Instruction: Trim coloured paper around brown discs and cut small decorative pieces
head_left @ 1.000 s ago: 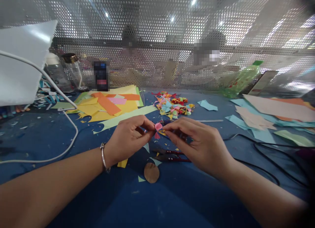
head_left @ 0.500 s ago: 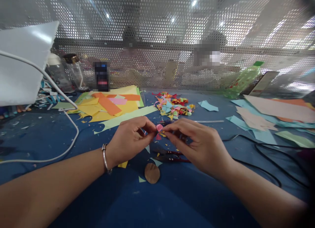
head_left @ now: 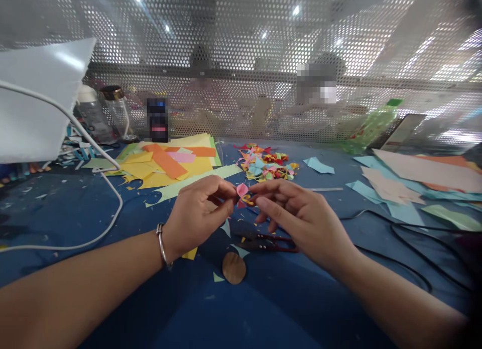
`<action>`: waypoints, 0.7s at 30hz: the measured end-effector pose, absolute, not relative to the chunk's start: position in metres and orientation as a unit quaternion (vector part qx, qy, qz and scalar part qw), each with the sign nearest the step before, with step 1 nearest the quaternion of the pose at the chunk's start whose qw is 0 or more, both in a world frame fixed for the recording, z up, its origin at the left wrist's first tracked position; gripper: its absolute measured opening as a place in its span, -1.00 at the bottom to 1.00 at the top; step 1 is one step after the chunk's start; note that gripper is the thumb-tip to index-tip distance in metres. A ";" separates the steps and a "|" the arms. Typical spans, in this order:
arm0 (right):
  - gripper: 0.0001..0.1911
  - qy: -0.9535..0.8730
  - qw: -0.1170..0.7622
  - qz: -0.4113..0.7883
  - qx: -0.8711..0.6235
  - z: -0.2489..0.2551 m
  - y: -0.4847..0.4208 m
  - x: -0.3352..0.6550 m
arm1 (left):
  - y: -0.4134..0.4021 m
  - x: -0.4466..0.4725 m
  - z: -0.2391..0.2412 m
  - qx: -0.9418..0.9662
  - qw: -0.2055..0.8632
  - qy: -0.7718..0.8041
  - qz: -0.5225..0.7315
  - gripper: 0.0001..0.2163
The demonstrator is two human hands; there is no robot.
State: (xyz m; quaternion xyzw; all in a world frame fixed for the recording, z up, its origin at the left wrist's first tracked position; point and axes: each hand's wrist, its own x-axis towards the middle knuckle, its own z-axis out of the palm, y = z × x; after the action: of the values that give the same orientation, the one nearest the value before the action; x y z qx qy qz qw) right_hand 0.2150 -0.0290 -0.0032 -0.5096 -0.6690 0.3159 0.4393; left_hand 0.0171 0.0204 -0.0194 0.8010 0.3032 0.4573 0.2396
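Between the thumb and forefinger of my left hand [head_left: 205, 206] is a small folded pink paper piece [head_left: 242, 190], with a darker pink tail hanging below. My right hand [head_left: 291, 208] is just to its right, thumb and forefinger apart, the forefinger tip close to the paper; whether it touches cannot be made out. A small yellow loop [head_left: 247, 200] shows beside the pink paper. Under my right hand lie dark thread snips [head_left: 259, 242] with red handles. Nearer me is a round brown disc [head_left: 234, 268]. A heap of small colourful folded paper pieces [head_left: 267, 163] lies beyond my hands.
Yellow and orange paper sheets [head_left: 169, 163] lie at the back left, pink and blue sheets [head_left: 425, 170] at the right. Black cables [head_left: 399, 228] and a white cable [head_left: 116, 208] cross the table. Bottles and a perforated metal screen [head_left: 241, 103] stand behind.
My right thumb and forefinger have parted from their pinch at the pink paper, and more of it shows. My left hand keeps its hold. The view has shifted slightly.
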 end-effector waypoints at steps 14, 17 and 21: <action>-0.76 -0.594 0.430 0.487 -0.475 -0.007 -0.026 0.212 | 0.020 0.017 -0.019 0.838 0.155 0.242 0.465 -0.93; -0.77 -0.589 0.429 0.486 -0.482 -0.006 -0.026 0.212 | 0.021 0.017 -0.020 0.843 0.153 0.240 0.457 -0.93; -0.76 -0.585 0.432 0.485 -0.486 -0.006 -0.025 0.211 | 0.021 0.017 -0.021 0.847 0.154 0.237 0.449 -0.93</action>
State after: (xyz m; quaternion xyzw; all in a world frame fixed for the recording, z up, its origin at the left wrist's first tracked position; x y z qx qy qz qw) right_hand 0.2109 -0.0246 -0.0059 -0.4861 -0.5849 0.4852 0.4315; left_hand 0.0170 0.0210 -0.0210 0.8474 0.2368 0.4494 0.1543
